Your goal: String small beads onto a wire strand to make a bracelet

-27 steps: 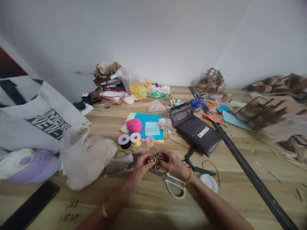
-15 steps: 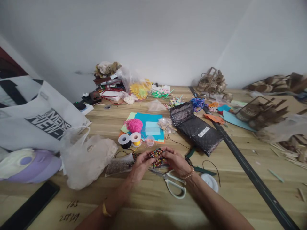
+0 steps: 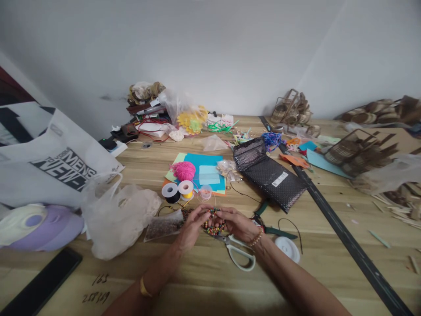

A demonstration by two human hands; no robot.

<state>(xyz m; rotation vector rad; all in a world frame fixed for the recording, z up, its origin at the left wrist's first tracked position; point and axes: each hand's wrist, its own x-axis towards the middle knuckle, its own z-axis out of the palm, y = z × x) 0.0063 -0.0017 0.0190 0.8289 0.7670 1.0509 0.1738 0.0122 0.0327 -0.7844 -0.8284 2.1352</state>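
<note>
Both my left hand point(image 3: 194, 224) and right hand point(image 3: 240, 224) hold the beads point(image 3: 215, 228) between them, neither nearer, by the blade end of the scissors point(image 3: 226, 241), the looped bundle showing no clear long axis.

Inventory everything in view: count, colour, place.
Beads: many, multicoloured, between hands
Scissors: one, white-handled, below beads
Tool: one, green, beside right hand
Disc: one, white, right of scissors
Packet: one, clear, beside left hand
Spools: three, black, yellow, pinkish, centre
Yarn ball: one, pink, on paper
Paper sheets: several, mainly blue, centre
Pouch: one, black, right of paper
Printed bag: one, white, far left
Plastic bag: one, whitish, left
Curved object: one, purple-cream, left
Slab: one, black, lower left
Baskets: several, brown, back right
Small clutter: uncounted, mixed, rear
Table: one, brown, beneath
Left hand: one, holding beads
Right hand: one, holding beads
</note>
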